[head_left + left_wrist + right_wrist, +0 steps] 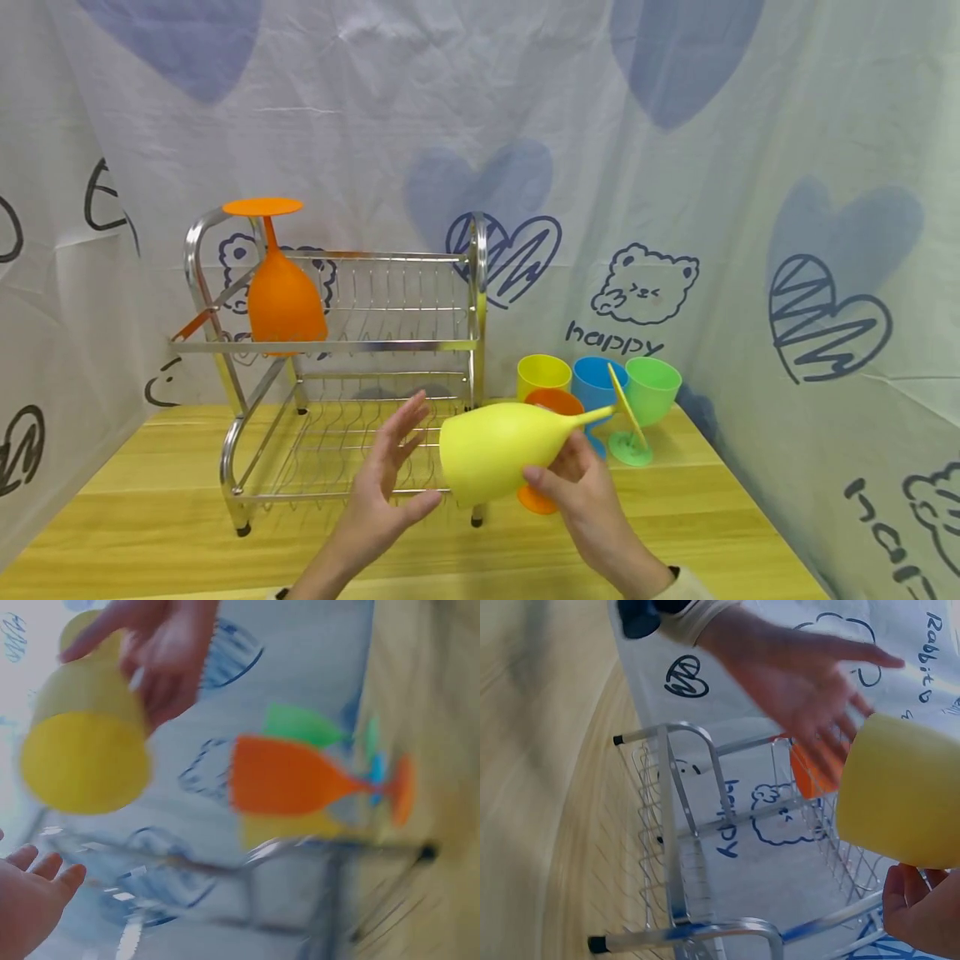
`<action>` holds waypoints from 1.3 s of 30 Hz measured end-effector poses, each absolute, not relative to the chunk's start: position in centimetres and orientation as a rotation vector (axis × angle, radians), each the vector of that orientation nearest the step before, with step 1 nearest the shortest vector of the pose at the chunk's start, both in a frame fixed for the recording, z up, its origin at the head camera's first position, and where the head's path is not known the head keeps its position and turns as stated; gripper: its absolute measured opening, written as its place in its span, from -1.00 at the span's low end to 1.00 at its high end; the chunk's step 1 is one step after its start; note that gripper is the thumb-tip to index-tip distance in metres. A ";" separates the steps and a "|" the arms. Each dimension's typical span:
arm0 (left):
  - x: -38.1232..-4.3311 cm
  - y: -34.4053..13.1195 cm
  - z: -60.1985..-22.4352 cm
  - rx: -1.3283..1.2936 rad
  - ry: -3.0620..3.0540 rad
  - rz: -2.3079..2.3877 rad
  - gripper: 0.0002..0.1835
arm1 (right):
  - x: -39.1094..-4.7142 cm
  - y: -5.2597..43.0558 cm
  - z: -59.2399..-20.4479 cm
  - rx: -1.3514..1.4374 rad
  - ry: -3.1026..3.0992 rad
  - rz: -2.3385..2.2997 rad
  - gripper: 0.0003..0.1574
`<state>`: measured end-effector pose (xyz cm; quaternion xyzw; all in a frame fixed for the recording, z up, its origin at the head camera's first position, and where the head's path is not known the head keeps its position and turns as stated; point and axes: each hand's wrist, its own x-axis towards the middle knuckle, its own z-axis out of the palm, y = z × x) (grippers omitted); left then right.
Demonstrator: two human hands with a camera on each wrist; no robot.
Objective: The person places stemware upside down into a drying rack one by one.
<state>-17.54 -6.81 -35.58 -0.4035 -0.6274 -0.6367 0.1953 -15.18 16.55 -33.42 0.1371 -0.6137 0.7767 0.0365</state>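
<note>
A yellow plastic goblet (pixel 502 450) lies sideways in the air, mouth to the left and foot to the right. My right hand (pixel 588 508) grips it near the base of the bowl, thumb on the front. Just left of the rim, my left hand (pixel 386 492) is spread with its palm toward the goblet; a gap separates the two. In the left wrist view the goblet's mouth (pixel 86 761) faces that camera. An orange goblet (pixel 285 296) stands upside down on the upper tier of a metal dish rack (pixel 405 344), at its left end.
Right of the rack stand several upright goblets: yellow (pixel 543 373), blue (pixel 596 382), green (pixel 651 387), and an orange one (pixel 537 500) partly hidden behind the held goblet. A printed cloth (pixel 360 125) hangs behind the wooden table (pixel 135 508).
</note>
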 end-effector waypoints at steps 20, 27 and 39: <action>-19.0 -23.6 -24.7 -0.237 -2.114 -1.101 -0.05 | -15.1 18.4 -31.8 0.366 -1.955 2.166 -0.25; -22.7 -28.5 -25.1 -0.249 -2.447 -1.274 0.03 | -15.1 18.8 -31.1 0.358 -1.980 2.128 -0.24; -25.7 -30.6 -26.5 -0.573 -2.528 -1.437 -0.13 | -15.6 19.3 -28.8 0.516 -2.076 1.959 -0.24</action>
